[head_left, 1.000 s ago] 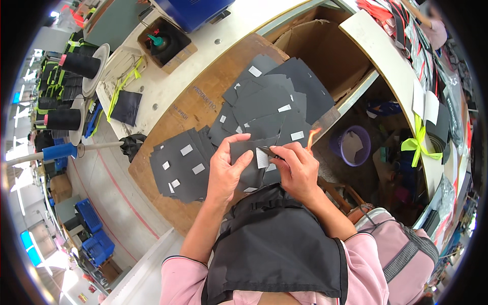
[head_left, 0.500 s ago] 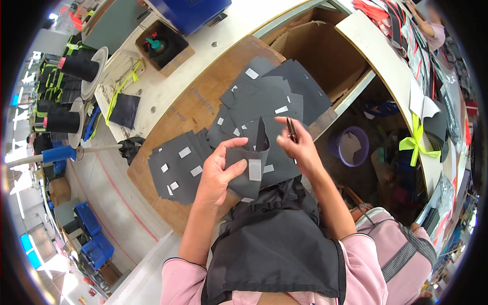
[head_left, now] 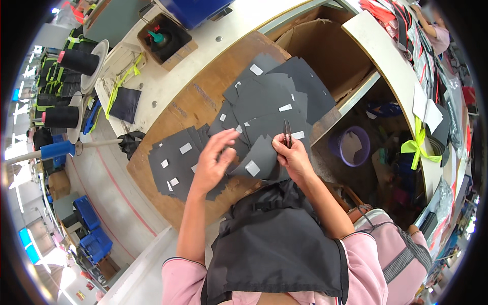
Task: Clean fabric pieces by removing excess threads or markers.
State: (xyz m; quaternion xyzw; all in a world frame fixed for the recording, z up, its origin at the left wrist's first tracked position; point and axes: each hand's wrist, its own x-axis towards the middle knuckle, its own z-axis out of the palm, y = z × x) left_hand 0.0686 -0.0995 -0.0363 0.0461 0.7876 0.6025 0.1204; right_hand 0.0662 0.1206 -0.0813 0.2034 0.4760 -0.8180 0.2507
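A dark grey fabric piece (head_left: 262,153) with a white label (head_left: 252,168) lies tilted in front of me, over the pile. My right hand (head_left: 295,161) is closed around small dark thread snips (head_left: 287,133), blades pointing away from me. Its thumb and fingertips also meet the piece's right edge, though whether they pinch it is hard to see. To the left of the piece, my left hand (head_left: 212,161) is raised with its fingers apart, holding nothing. Beyond both hands spreads a pile of similar grey pieces (head_left: 259,99) with white labels, and a second stack (head_left: 170,157) sits left.
A brown wooden board (head_left: 178,101) carries the stacks. Behind it stand a blue machine (head_left: 195,15) and an open box with a green-topped bottle (head_left: 156,37). Right of the board are a cardboard box (head_left: 325,56) and a purple bucket (head_left: 367,152). Black thread cones (head_left: 79,61) stand left.
My left hand has let go of the grey piece and moved slightly left. My right hand, with the snips, has come down to the piece's edge. The piece now lies flatter, no longer folded upright.
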